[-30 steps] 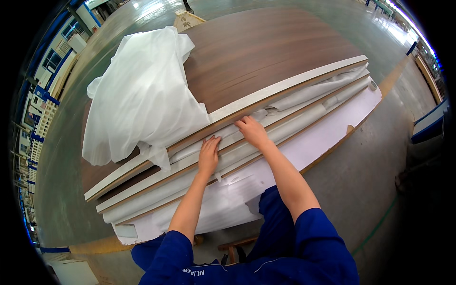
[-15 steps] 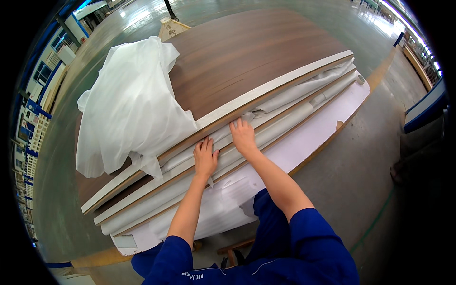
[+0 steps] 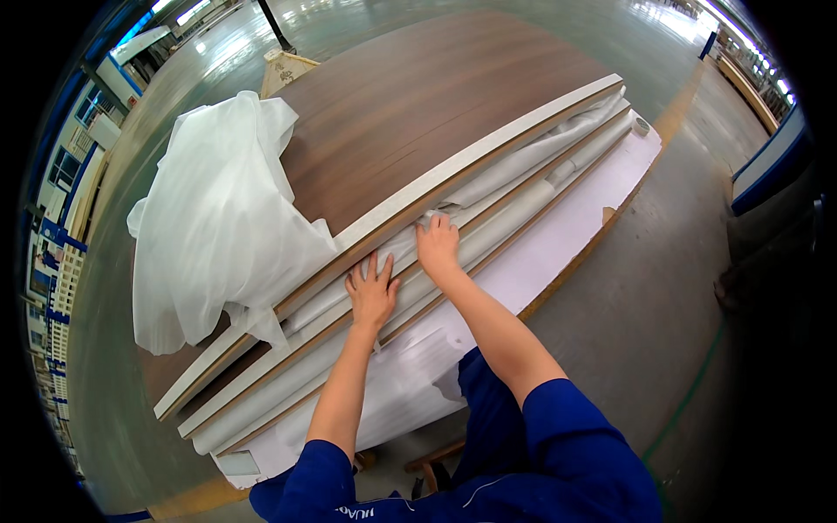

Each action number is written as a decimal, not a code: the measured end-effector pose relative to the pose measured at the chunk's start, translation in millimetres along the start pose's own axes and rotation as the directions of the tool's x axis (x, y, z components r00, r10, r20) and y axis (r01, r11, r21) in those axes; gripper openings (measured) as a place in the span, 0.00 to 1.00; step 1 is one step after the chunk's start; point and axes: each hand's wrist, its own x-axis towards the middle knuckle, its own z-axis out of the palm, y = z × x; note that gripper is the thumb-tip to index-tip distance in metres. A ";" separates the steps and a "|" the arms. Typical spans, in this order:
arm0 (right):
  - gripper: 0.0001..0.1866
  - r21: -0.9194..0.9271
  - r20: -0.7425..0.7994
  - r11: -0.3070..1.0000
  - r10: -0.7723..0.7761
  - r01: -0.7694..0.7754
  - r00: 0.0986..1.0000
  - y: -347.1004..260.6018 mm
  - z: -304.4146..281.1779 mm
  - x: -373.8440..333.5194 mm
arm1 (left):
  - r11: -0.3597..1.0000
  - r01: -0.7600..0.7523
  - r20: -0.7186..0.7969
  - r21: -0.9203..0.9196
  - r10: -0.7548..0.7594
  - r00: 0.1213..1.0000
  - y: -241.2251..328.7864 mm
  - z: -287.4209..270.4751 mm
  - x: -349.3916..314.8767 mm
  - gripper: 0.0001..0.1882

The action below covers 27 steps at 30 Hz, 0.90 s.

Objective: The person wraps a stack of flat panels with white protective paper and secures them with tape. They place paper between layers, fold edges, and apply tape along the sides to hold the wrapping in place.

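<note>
Several long strips with white faces and brown edges lie side by side, slanting up to the right. White foam sheeting (image 3: 510, 181) fills the gap between the far strip (image 3: 488, 155) and the middle strip (image 3: 514, 192). My left hand (image 3: 372, 295) rests on the sheeting and the middle strip with its fingers spread. To its right, my right hand (image 3: 438, 248) lies over the same gap, its fingers slightly bent and their tips against the crumpled sheeting. Closer to me, a pale wrapped roll (image 3: 497, 231) lies between strips.
Under the strips is a large brown wood-grain panel (image 3: 392, 113). A big loose white sheet (image 3: 218, 227) drapes over its left part. A pale, chipped-edged board (image 3: 593, 196) sticks out on the near side. Beyond the panel are a dark post (image 3: 275, 24) and a yellowish block (image 3: 283, 71).
The view has shifted slightly, moving the panel and strips left in the picture. My left hand's fingers have spread wider. My right hand stays at the same gap.
</note>
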 end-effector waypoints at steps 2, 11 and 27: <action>0.12 0.077 -0.045 0.997 0.027 -0.024 0.999 6.0 0.0 3.2 | 0.998 0.028 -0.014 -0.052 -0.029 0.999 3.4 4.5 1.4 0.27; 0.11 0.662 -0.047 0.718 0.324 -0.214 0.945 42.7 10.0 5.4 | 0.997 0.000 -0.015 -0.077 -0.001 1.000 2.3 6.9 -0.5 0.25; 0.08 0.814 -0.113 0.561 0.409 -0.152 0.905 52.3 11.8 17.5 | 0.915 -0.150 -0.158 -0.375 0.097 0.983 15.2 4.5 15.9 0.21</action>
